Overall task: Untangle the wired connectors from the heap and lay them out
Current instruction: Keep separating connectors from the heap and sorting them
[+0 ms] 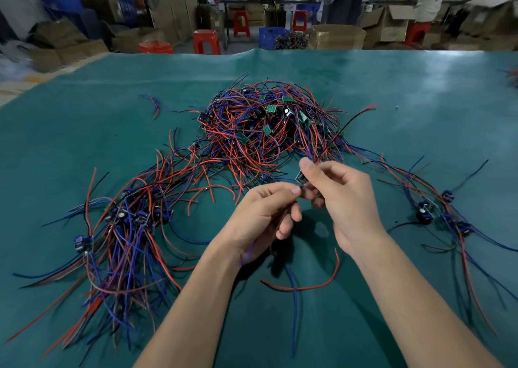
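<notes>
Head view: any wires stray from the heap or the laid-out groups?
Yes. A short wire piece lies alone left of the heap, and a loose red wire curls between the forearms, apart from both side groups.

Red stools (207, 41), cardboard boxes (388, 22) and a blue crate (270, 37) stand beyond.

Tangled red-blue wire heap (269, 132); sorted bundle (126, 227) lies left.

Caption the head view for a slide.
Both hands, left hand and right hand, pinch one wired connector before the tangled heap on the green table.
</notes>
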### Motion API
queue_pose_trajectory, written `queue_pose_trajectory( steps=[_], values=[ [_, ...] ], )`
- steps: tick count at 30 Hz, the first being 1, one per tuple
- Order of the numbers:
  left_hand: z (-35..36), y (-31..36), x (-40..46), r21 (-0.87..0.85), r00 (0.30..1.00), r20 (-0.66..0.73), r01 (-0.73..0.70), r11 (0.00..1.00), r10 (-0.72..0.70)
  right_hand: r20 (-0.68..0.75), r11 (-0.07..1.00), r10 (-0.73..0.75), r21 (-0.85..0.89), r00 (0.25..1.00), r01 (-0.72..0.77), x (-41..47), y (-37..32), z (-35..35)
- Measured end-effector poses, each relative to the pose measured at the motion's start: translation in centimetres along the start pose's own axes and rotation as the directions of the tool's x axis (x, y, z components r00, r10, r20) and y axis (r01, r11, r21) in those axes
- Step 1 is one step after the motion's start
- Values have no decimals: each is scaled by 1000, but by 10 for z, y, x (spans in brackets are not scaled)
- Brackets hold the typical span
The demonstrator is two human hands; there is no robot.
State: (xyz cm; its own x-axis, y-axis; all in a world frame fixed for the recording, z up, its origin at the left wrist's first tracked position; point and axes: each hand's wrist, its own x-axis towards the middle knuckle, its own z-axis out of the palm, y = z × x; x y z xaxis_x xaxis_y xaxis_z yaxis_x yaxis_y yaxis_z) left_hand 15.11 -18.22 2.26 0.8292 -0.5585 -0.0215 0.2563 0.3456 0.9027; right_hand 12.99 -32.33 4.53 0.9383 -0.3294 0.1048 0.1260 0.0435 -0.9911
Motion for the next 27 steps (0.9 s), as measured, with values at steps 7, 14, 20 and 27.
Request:
queue_pose_trajectory(
  steps=[7,14,20,27],
  values=[
    [2,6,-3,-11,997,72,20,1000,-19,99,950,172,246,980,-192,3,-5,-2],
    [2,3,-3,46,999,46,-1,999,-1,52,969,152,191,987,-159,6,-1,-4],
    [0,3,-2,89,999,45,-13,996,10,4,996,61,67,998,-62,10,9,-9],
    [-2,3,0,148,998,59,13,989,-22,-203,929,-258,-321,945,184,28,14,-30]
  ],
)
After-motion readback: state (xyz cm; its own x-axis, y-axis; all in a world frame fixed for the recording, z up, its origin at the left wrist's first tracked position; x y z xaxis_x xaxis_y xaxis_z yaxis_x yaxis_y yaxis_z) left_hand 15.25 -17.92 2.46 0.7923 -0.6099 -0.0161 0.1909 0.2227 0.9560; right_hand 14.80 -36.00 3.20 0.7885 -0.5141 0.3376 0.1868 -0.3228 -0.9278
